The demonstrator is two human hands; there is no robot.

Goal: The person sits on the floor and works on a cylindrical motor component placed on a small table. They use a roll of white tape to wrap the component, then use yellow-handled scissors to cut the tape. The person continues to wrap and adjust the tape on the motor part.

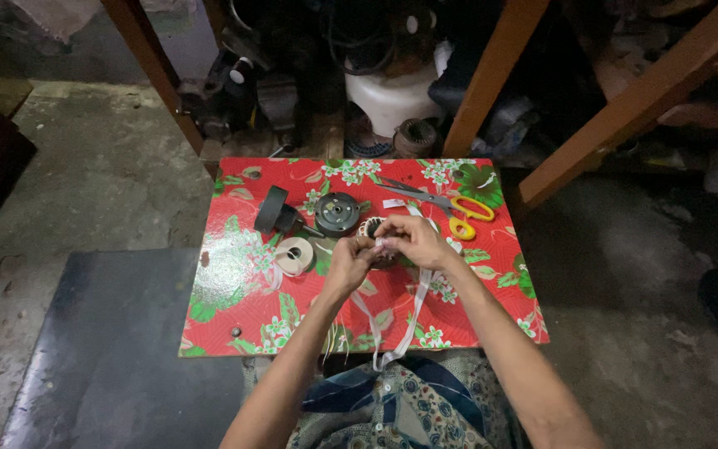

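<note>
I have my left hand [351, 259] and right hand [407, 237] pinched shut on white tape [413, 309] over the wound coil [373, 228] mid-surface [234, 316]; I'd keep the tape taut, wrapping evenly.

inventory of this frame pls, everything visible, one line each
table: 1, red floral cover, centre of view
scissors: 1, yellow handles, far right of table
tape roll: 1, white, left of the hands
round metal part: 1, dark grey, far middle of table
black part: 1, black, left of the round metal part
white strip: 1, white, hangs from the hands over the near table edge
coil piece: 1, pale windings, partly hidden behind the hands
wooden posts: several, orange-brown, behind table
white container: 1, among dark clutter behind table
left hand: 1, pinching the strip
right hand: 1, pinching the strip
</note>
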